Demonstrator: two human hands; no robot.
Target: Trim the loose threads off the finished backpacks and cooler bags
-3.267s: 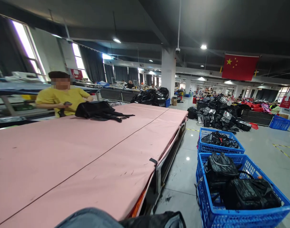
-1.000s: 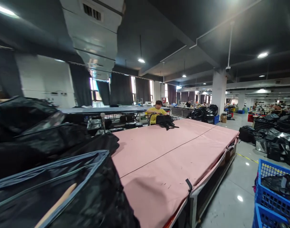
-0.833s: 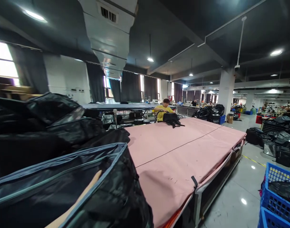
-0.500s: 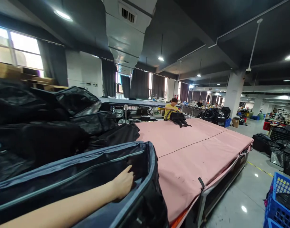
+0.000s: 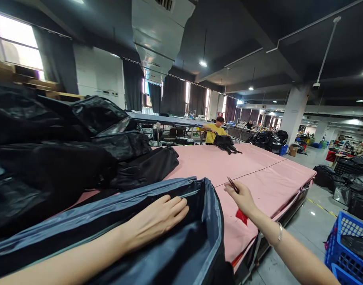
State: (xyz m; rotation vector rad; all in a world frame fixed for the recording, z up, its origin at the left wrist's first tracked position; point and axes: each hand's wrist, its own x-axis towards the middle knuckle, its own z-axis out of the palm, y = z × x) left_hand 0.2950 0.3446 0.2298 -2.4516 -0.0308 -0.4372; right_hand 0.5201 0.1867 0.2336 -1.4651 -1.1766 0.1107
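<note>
A large black bag [image 5: 220, 253] with a grey-blue lining stands open before me, its mouth facing up. My left hand [image 5: 162, 217] is inside, fingers curled over the light-blue piped edge of an inner pocket [image 5: 190, 194]; its thumb is hidden. Right of the bag, above the pink table cover, my right hand [image 5: 242, 198] is closed around small dark thread snips [image 5: 233, 184], tips pointing up and left. A piece of red cloth [image 5: 241, 217] hangs below that hand; what it is fixed to cannot be seen.
Black bags [image 5: 50, 166] are heaped along the left. Across the pink-covered table [image 5: 196, 162] a person in a yellow top [image 5: 214, 134] handles a black backpack [image 5: 224, 142]. Blue crates [image 5: 349, 241] stand on the floor at right, with more black bags [image 5: 339, 182] behind.
My right hand has come into view with the snips. My left hand, pointing with one finger before, has curled its fingers at the pocket edge. The person opposite has raised an arm.
</note>
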